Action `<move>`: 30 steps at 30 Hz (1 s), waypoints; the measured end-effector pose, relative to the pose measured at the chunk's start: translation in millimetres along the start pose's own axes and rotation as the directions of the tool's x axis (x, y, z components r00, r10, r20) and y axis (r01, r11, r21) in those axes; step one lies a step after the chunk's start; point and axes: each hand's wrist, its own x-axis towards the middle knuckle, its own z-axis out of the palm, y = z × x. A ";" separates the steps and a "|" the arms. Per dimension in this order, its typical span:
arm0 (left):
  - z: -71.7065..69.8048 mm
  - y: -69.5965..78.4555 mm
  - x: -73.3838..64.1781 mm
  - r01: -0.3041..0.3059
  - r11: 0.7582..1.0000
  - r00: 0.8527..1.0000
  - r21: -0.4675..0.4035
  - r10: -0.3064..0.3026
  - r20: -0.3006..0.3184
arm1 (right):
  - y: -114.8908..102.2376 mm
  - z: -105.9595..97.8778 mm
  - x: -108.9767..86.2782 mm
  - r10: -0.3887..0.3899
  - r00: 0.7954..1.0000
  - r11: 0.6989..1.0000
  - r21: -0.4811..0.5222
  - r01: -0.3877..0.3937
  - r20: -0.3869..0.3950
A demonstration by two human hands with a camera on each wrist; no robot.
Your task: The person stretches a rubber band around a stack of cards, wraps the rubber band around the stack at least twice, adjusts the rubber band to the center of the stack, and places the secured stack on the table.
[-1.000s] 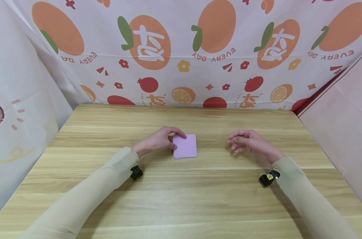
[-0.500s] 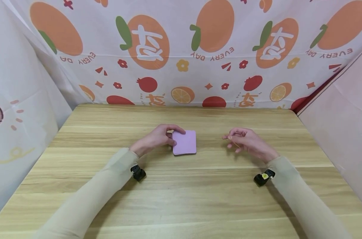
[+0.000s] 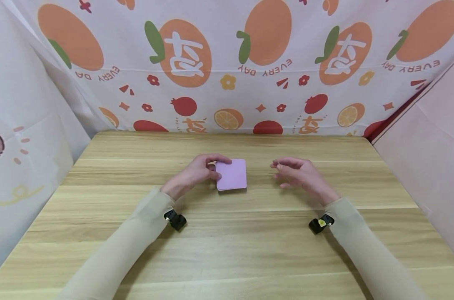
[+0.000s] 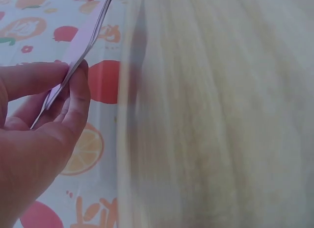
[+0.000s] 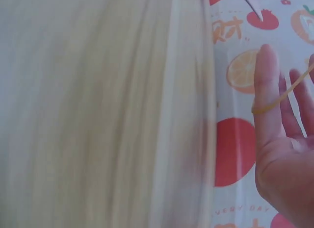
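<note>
While left hand [image 3: 195, 170] pinches purple cards [image 3: 232, 177], I judge them light, stiff, best edge-held; right hand [image 3: 300, 173] loosely spread, elastic band [image 5: 270, 107] round thumb.

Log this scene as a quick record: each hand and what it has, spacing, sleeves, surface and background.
Left hand: pinching a stack of lilac square cards
Right hand: fingers mostly extended, rubber band hooked round one digit
Spacing: hands apart, not touching each other
Sleeves: cream, long
Surface: wood-grain table
Background: white cloth printed with fruit and flowers
</note>
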 end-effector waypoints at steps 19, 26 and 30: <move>4.0 -3.0 -0.2 0.011 0.994 0.999 -0.110 -0.017 -0.050 | -19.2 42.6 13.0 -0.190 0.978 0.981 0.013 0.192 -0.089; 5.5 -1.8 -1.0 0.004 0.992 0.999 -0.124 -0.010 -0.049 | -22.6 52.5 16.5 -0.198 0.978 0.980 -0.023 0.196 -0.068; 6.7 0.2 -2.0 0.005 0.991 0.999 -0.131 -0.011 -0.041 | -22.5 57.8 17.1 -0.209 0.976 0.977 -0.044 0.207 -0.060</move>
